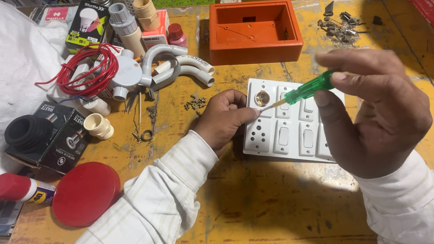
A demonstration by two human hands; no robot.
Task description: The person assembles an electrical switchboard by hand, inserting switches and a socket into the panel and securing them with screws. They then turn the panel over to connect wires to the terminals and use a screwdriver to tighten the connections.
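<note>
I am gripping the green-handled screwdriver (308, 89) in my right hand (374, 111) at the right of the frame, thumb and fingers pinching the handle, and I am keeping the shaft steady and level. At the centre, my left hand (225, 119) is curling its fingers on the white switch plate (287, 131), bracing it while the tip is nearing the round socket (262, 98); beyond it, the orange box (255, 30) is sitting open.

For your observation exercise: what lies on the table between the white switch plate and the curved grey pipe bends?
In the head view, a small pile of screws lies between the switch plate and the pipe bends.
</note>
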